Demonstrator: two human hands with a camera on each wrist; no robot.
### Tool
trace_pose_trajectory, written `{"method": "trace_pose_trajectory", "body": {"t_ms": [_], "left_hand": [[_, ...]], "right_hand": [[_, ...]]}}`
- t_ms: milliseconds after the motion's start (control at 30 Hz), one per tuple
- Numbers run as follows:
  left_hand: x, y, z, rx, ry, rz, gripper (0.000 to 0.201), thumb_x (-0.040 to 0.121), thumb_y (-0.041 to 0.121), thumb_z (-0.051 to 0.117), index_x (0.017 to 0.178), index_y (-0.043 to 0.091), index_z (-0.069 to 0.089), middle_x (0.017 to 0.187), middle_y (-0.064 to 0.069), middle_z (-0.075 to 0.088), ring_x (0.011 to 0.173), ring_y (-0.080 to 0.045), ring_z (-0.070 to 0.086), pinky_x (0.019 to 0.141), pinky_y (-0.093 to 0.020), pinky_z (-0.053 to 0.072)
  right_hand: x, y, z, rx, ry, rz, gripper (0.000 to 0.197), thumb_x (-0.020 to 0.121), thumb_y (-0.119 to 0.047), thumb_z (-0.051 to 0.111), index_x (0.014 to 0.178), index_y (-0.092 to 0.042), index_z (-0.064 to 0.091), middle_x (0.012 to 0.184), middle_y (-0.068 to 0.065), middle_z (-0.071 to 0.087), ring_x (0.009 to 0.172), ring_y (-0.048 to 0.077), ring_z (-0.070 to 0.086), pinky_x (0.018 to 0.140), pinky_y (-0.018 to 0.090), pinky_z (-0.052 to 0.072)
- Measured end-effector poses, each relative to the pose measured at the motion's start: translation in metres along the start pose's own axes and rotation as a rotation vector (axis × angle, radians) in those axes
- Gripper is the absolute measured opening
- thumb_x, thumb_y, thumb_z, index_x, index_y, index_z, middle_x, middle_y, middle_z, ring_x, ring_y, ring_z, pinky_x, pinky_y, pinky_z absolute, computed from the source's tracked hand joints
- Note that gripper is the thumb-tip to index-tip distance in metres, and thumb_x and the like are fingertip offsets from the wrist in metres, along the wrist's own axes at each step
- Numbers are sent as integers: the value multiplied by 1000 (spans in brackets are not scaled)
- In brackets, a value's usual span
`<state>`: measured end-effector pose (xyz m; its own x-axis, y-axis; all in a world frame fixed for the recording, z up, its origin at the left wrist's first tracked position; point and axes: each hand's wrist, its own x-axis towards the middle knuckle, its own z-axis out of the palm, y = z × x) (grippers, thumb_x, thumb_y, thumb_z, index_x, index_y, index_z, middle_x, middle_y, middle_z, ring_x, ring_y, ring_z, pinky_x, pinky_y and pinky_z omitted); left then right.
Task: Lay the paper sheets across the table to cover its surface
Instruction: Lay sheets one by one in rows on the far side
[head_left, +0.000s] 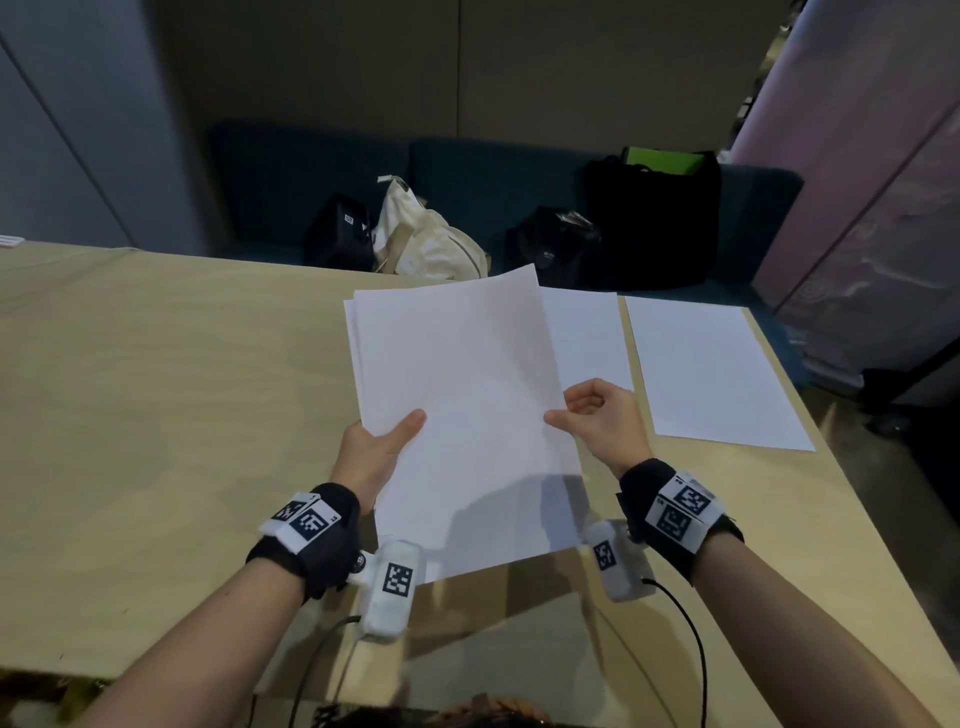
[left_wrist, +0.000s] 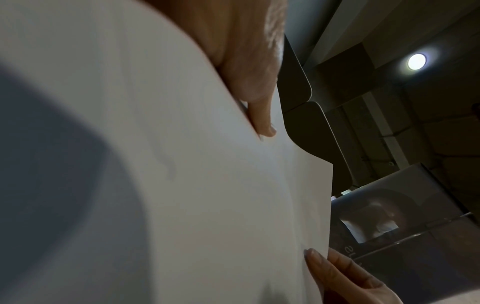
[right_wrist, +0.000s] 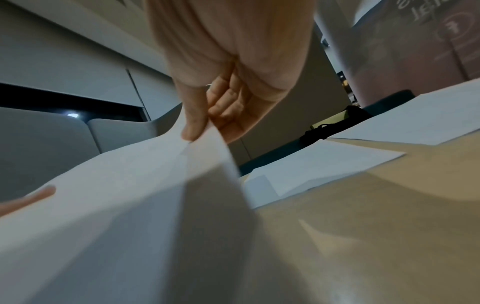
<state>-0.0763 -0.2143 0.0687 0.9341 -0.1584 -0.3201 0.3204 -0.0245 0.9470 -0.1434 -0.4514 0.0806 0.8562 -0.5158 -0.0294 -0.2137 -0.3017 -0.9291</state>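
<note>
I hold a stack of white paper sheets (head_left: 462, 405) above the light wooden table (head_left: 156, 395). My left hand (head_left: 382, 441) grips the stack's left edge, thumb on top. My right hand (head_left: 592, 415) pinches the right edge of the top sheet (right_wrist: 166, 160) between thumb and forefinger, lifting it off the rest. Two single sheets lie flat on the table's far right: one (head_left: 711, 374) at the corner, another (head_left: 587, 338) beside it, partly hidden by the stack. In the left wrist view the stack (left_wrist: 182, 164) fills most of the frame.
Beyond the table's far edge stands a dark bench (head_left: 467, 171) with black bags (head_left: 654, 223) and a cream cloth bag (head_left: 426, 239). The table's right edge (head_left: 810, 447) runs close to the laid sheets. Bare wood spreads to the left.
</note>
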Motion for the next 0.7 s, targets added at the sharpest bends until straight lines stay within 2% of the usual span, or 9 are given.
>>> {"method": "trace_pose_trajectory", "body": {"t_ms": [67,133,300,367,433,500,567,633,700], "left_hand": [[-5,-1,2,-7,-4,1,23,85,19,67,104,7,62,88,2,67,78,-9,64,65,-20,48],[-9,-2,3,0,-7,2,25,85,19,68,105,7,62,88,2,67,78,-8,64,62,-19,47],[-21,-7,6,21,-43,-1,24,86,21,67,105,8,61,88,3,67,79,-8,63,63,-18,47],[-27,-9,9,17,-62,-3,23,86,21,66,105,8,61,88,3,67,80,-8,64,64,-18,47],[-31,-11,12,17,-78,-1,21,87,21,66,104,9,62,88,4,67,80,-7,64,65,-18,47],[-34,-14,14,15,-91,-5,20,87,20,65,104,10,61,90,3,67,82,-8,64,69,-20,48],[-37,-17,16,21,-104,-11,20,87,19,65,105,11,61,92,2,67,83,-9,64,76,-25,50],[-39,-19,16,34,-107,-14,20,88,18,64,106,11,61,91,3,67,84,-11,64,79,-27,49],[-41,-21,13,49,-94,-13,20,88,19,64,105,9,62,90,3,67,85,-17,65,81,-29,49]], "right_hand": [[-6,5,-1,11,79,23,23,69,-11,80,69,-22,59,71,-3,61,70,12,59,70,21,51],[-11,9,-4,60,109,38,20,73,-10,77,68,-21,61,71,-2,63,73,15,60,76,28,53],[-22,18,-15,121,140,67,19,83,-8,67,70,-21,59,69,-2,60,65,8,54,64,20,46],[-26,23,-19,116,153,91,13,86,-9,64,75,-16,59,71,-2,59,66,9,53,63,19,44],[-31,28,-22,103,165,108,4,88,-10,61,84,-10,59,75,1,59,70,12,53,67,19,45],[-34,34,-27,91,202,120,3,90,-11,58,87,-9,59,78,4,59,73,15,53,73,24,45],[-36,41,-37,73,250,136,8,90,-11,57,82,-12,57,76,5,57,70,18,51,69,26,44],[-39,49,-50,24,313,153,5,90,-10,56,85,-10,57,78,7,57,69,20,51,65,23,44],[-44,58,-67,-23,388,174,8,90,-9,56,95,-5,61,85,10,59,78,22,54,71,28,45]]}}
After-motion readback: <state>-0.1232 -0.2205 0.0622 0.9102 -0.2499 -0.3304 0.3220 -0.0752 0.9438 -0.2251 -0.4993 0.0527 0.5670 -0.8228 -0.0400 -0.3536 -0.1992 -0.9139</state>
